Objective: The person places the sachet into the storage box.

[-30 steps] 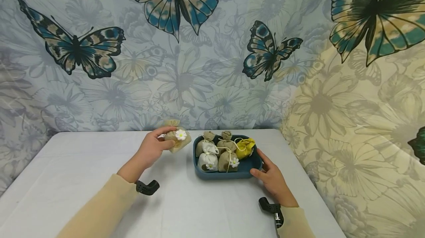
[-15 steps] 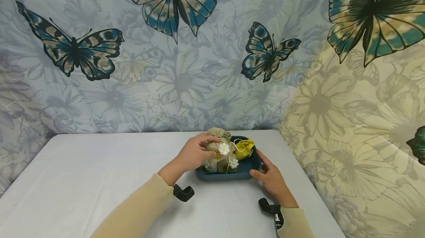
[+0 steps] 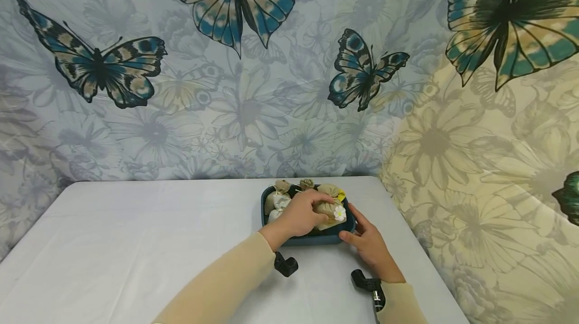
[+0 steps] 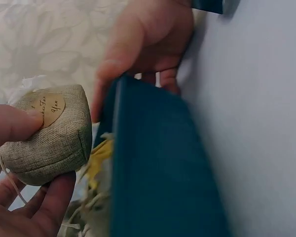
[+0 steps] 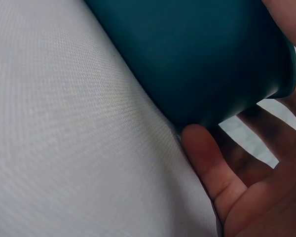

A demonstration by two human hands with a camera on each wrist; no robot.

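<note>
My left hand (image 3: 298,216) pinches a beige burlap drawstring pouch (image 3: 329,213) over the right part of a blue tray (image 3: 312,240). The pouch bears a white flower; a round lettered sticker (image 4: 53,109) shows in the left wrist view. Thumb on one side and fingers beneath hold it, above the rim. My right hand (image 3: 373,243) holds the tray's right end, its thumb (image 5: 202,148) at the near lower corner and its fingers round the end. Inside the tray stand a white pouch (image 3: 279,205), beige pouches (image 3: 282,187) and a mostly hidden yellow pouch (image 4: 101,157).
A white cloth covers the table (image 3: 135,253), with the tray near its back right. Behind rises a hanging (image 3: 244,113) printed with butterflies and flowers. A black wrist device (image 3: 286,265) sits at my left wrist, another (image 3: 367,281) at my right.
My left hand has carried the beige pouch rightward, from left of the tray, across the other pouches to its right part. My right hand has stayed at the tray's right end.
</note>
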